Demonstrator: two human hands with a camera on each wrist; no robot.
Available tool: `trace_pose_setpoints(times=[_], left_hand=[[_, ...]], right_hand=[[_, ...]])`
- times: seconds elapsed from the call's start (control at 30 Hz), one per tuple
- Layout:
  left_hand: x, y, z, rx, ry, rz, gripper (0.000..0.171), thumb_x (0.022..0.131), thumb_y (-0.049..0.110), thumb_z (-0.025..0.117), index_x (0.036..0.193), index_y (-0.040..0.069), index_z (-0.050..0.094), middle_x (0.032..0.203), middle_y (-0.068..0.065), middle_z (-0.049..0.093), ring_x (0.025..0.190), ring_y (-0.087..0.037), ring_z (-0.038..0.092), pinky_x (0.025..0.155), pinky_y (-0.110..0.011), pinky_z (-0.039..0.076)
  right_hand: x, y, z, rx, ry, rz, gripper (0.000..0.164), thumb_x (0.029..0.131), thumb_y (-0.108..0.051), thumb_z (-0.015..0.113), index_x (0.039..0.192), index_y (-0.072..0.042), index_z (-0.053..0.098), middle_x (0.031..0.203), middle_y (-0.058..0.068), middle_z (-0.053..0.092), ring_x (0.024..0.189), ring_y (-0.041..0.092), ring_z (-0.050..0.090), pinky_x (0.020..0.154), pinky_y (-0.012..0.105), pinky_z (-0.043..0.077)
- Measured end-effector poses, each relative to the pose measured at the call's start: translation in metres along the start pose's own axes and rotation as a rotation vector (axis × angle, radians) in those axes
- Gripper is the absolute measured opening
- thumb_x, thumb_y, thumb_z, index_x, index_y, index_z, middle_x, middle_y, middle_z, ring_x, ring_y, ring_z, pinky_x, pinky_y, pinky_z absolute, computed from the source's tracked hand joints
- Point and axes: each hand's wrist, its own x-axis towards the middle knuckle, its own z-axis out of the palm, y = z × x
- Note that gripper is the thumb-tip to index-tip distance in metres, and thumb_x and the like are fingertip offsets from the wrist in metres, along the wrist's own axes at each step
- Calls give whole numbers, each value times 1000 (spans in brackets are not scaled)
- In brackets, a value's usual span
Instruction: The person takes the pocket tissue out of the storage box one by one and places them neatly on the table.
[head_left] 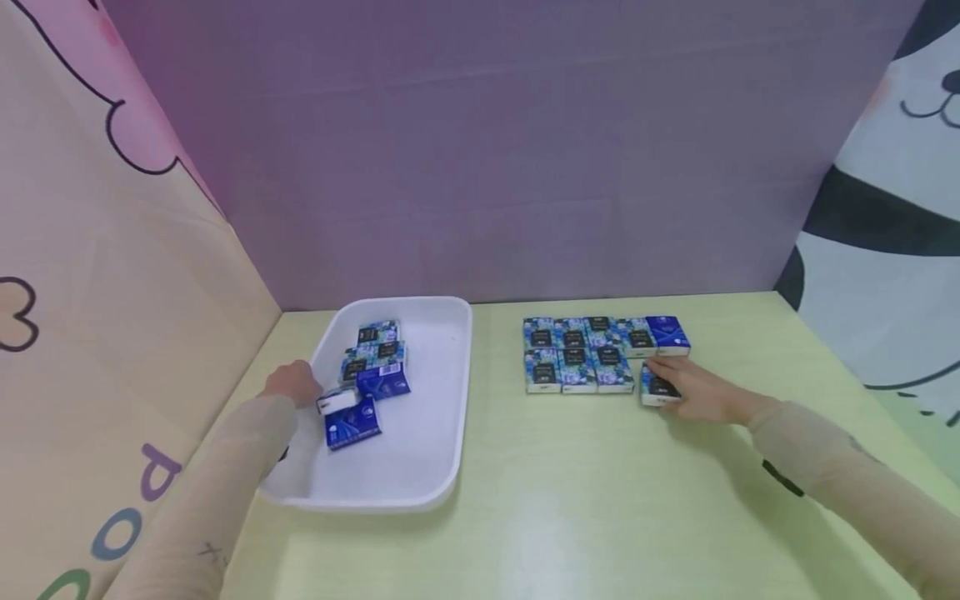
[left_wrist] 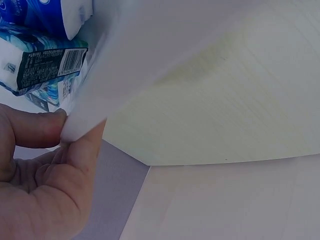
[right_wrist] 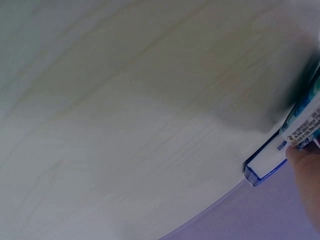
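Observation:
My left hand (head_left: 292, 383) pinches the left rim of a white plastic tub (head_left: 427, 450); in the left wrist view the thumb and fingers (left_wrist: 37, 130) close on its edge. Several blue tissue packs (head_left: 352, 423) lie loosely inside, some showing a floral side. At the right, my right hand (head_left: 697, 393) grips a floral tissue pack (head_left: 657, 387) with a dark label, low at the table. It stands just right of the front row of tissue packs (head_left: 576, 370), with a small gap. Behind it, a plain blue tissue pack (head_left: 667, 332) ends the back row.
A pale wood-grained table (head_left: 540, 483) carries everything. A purple cloth wall (head_left: 487, 167) rises along its back edge. Printed cloth panels stand at the left (head_left: 112, 333) and right (head_left: 885, 292).

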Motion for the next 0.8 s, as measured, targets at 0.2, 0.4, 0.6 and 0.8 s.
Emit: trace_pose_setpoints(times=[0.2, 0.4, 0.6, 0.8], left_hand=[[0, 2, 0, 2, -10, -1, 36, 82, 13, 51, 102, -17, 51, 85, -25, 58, 76, -32, 55, 71, -42, 49], [-1, 2, 0, -27, -25, -23, 38, 83, 13, 51, 106, -16, 50, 89, -25, 58, 78, -32, 55, 72, -43, 49], [1, 1, 2, -21, -30, -29, 38, 83, 13, 51, 106, -17, 49, 87, -24, 57, 78, -32, 55, 71, -42, 49], [6, -2, 2, -29, -44, -42, 37, 83, 13, 52, 106, -16, 50, 86, -23, 57, 76, -31, 55, 67, -40, 48]], right_hand=[[-5, 6, 3, 47, -27, 9, 70, 79, -13, 61, 137, 10, 29, 144, 31, 23, 130, 50, 20, 105, 60, 19], [-10, 9, 2, 102, -77, 16, 70, 86, -20, 59, 141, 5, 22, 148, 27, 13, 134, 48, 13, 106, 59, 15], [-16, 7, 1, 162, -112, 23, 67, 91, -21, 52, 142, 5, 17, 150, 27, 5, 136, 46, 5, 106, 59, 12], [-16, 3, 0, 75, -84, -1, 60, 91, -9, 50, 140, 9, 21, 147, 30, 11, 134, 48, 12, 106, 58, 17]])
